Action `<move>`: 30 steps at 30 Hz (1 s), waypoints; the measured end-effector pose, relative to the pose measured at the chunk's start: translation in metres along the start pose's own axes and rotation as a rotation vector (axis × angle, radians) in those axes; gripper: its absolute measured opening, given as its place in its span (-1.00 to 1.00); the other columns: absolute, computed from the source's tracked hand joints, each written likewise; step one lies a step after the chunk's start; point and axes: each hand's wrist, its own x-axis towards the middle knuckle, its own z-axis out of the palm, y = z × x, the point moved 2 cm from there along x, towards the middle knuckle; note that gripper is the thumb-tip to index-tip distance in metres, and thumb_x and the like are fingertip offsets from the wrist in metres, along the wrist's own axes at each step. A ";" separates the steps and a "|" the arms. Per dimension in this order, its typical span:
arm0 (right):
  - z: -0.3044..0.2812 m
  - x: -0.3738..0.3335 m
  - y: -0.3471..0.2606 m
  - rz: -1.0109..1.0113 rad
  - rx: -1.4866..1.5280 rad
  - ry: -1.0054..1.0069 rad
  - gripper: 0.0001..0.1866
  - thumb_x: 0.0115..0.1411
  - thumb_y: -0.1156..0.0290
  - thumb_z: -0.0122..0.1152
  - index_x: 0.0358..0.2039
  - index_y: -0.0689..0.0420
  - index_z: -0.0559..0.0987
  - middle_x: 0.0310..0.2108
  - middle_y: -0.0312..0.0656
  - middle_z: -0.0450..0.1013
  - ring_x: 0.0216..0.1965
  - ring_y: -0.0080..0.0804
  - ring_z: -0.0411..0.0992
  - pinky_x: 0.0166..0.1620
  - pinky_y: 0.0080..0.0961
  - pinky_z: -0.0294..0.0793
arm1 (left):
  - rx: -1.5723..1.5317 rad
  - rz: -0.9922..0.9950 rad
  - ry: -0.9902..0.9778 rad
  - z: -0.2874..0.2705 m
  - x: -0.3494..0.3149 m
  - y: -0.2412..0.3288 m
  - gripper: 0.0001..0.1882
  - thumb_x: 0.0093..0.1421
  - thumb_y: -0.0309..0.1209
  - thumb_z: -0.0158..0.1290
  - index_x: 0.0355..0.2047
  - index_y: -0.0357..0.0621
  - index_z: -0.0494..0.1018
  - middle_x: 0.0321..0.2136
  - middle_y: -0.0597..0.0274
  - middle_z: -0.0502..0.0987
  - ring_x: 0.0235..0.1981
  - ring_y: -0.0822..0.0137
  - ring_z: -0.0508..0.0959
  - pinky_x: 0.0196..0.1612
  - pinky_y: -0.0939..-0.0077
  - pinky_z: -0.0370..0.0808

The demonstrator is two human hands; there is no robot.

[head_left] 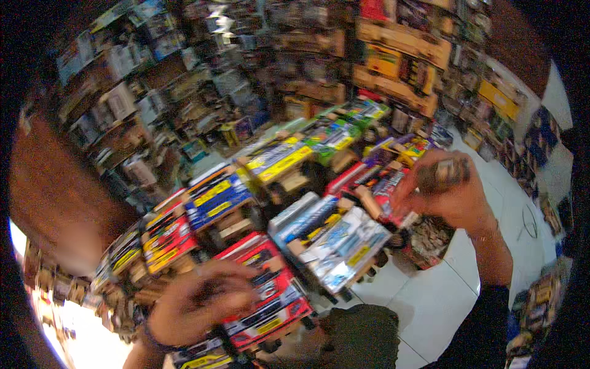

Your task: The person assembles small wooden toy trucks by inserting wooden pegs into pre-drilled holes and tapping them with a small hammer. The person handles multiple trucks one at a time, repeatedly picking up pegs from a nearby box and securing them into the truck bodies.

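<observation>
Rows of brightly printed boxy pieces with dark wheel-like parts, looking like toy trucks, stand close together before me. My left hand (206,302), smeared by motion, is over a red one (264,289); its fingers are bent, and whether it grips the piece is unclear. To the right, my right hand (448,190) is raised with curled fingers around a small dark brown thing (452,173) too blurred to name. Below that hand lies a red piece (384,190). A white and light-blue truck-like piece (344,249) stands between my hands.
Further trucks, a blue one (218,200), a red and yellow one (169,237) and a green one (344,132), fill the rows. Shelves packed with goods (276,61) line the back. White floor tiles (393,301) show at right, with a brown bag-like bundle (427,237).
</observation>
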 end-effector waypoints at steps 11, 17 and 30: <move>0.189 0.024 -0.086 -0.573 -0.265 -0.468 -0.60 -0.09 0.54 0.40 -0.16 0.03 0.62 -0.33 -0.26 0.59 -0.31 -0.32 0.59 -0.28 -0.47 0.51 | -0.351 0.154 0.119 -0.031 -0.060 -0.015 -0.72 0.30 -0.34 0.10 -0.12 -0.33 0.42 -0.32 0.24 0.57 -0.35 0.50 0.59 -0.24 0.60 0.59; 0.232 0.026 -0.092 -0.490 -0.139 -0.406 -0.68 -0.03 0.46 0.44 -0.20 0.09 0.62 -0.33 -0.21 0.60 -0.34 -0.37 0.60 -0.29 -0.51 0.52 | -0.350 0.229 0.219 -0.055 -0.090 -0.037 -0.71 0.30 -0.35 0.10 -0.10 -0.35 0.49 -0.35 0.22 0.60 -0.37 0.53 0.59 -0.24 0.63 0.58; 0.240 0.032 -0.091 -0.541 -0.299 -0.344 -0.79 0.00 0.51 0.42 -0.31 0.18 0.62 -0.33 -0.18 0.61 -0.31 -0.40 0.59 -0.20 -0.53 0.54 | -0.401 0.261 0.246 -0.062 -0.077 -0.034 -0.70 0.29 -0.34 0.12 -0.12 -0.35 0.47 -0.32 0.21 0.58 -0.37 0.50 0.59 -0.27 0.63 0.57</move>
